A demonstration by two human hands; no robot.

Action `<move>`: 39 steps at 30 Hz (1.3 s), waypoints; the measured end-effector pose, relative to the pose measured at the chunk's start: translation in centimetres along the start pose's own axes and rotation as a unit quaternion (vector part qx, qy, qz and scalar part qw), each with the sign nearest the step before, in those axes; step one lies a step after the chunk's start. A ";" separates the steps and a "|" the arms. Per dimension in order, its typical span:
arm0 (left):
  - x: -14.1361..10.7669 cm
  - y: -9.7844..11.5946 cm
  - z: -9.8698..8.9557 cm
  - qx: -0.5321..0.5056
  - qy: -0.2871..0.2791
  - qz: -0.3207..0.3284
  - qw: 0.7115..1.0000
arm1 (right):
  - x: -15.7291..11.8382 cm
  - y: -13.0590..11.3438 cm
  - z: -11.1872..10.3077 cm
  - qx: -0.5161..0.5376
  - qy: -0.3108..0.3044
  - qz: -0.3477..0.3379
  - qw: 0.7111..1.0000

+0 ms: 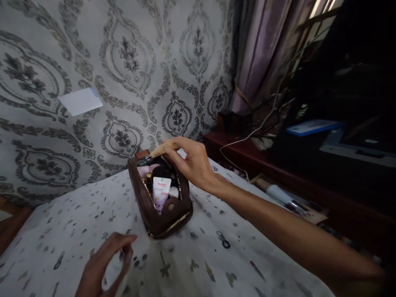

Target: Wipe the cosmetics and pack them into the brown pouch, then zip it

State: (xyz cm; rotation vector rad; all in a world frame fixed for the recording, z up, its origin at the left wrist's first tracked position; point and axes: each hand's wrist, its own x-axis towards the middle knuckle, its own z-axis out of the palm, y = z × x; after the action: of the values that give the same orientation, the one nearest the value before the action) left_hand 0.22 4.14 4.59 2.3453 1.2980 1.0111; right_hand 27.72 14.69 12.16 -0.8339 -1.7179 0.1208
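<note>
A brown pouch [140, 203] lies unzipped on the patterned white cloth. Inside it a small white and purple tube [161, 190] stands out, among dark round items, a gold-capped piece [149, 180] and a white round lid [173, 192]. Over the pouch's far edge, my right hand [192, 159] is closed on a slim beige item [163, 148]; its exact kind is unclear. My left hand [107, 262] hovers over the cloth in front of the pouch, fingers curved and apart, with nothing visible in it.
Patterned wallpaper [130, 62] rises behind the bed [198, 264], with a white card [82, 101] on it. To the right stands a dark red cabinet [241, 152] with a white cable [236, 144], a blue-edged box [314, 127] and an open drawer holding a pale bottle [280, 194].
</note>
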 end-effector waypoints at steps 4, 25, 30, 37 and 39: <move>6.4 2.1 -0.4 0.091 -0.026 0.127 0.987 | 0.2 0.3 -0.9 0.038 0.023 0.049 0.998; 15.2 3.0 0.5 0.259 -0.147 0.177 0.938 | 2.2 3.4 0.3 -0.048 0.000 0.063 0.997; 17.1 2.3 1.6 0.305 -0.224 0.160 0.912 | 1.4 3.6 0.8 -0.047 -0.075 0.061 0.994; 16.2 1.7 1.3 0.311 -0.209 0.162 0.913 | 0.7 4.7 1.2 -0.021 -0.123 0.022 0.992; 16.1 1.5 1.2 0.311 -0.204 0.167 0.913 | 0.3 5.3 1.5 -0.015 -0.133 0.015 0.991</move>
State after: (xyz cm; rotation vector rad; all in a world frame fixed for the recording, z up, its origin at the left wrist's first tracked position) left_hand 7.70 16.62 11.67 3.1078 1.1868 0.1243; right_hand 28.79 19.29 9.35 -0.8980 -1.9607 0.2356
